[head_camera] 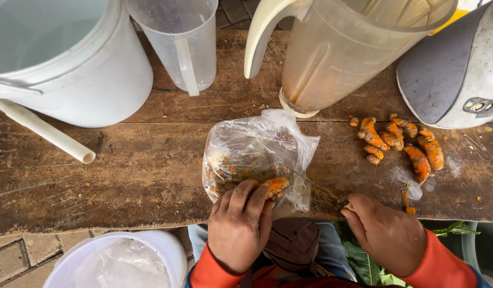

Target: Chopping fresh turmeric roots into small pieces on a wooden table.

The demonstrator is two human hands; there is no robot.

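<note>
Fingers (245,198) of the left hand (239,224) are curled down and clamped on a knobbly orange turmeric root (276,185), pinning it on top of a crumpled clear plastic bag (257,152) at the near edge of the worn, dark wooden table (124,170). Over on the other side, the right hand (386,232) has its fingers (358,208) closed tight around the handle of a thin-bladed knife (316,185), and the blade runs across to the root under the left hand. More orange pieces show through the bag.

Same head view, further out: a loose pile of peeled orange turmeric roots (401,144) sits on the table to the right, well apart from the bag, with a few small scraps near it. Behind the bag stands a cloudy plastic blender jug with a cream handle (337,53), next to a clear plastic measuring jug (182,42) and a big white plastic bucket (81,69). A white plastic pipe (44,130) lies below the bucket. A grey and white appliance (454,74) sits at the far right, and another white bucket with a plastic liner (118,261) is down by the person's knees.
</note>
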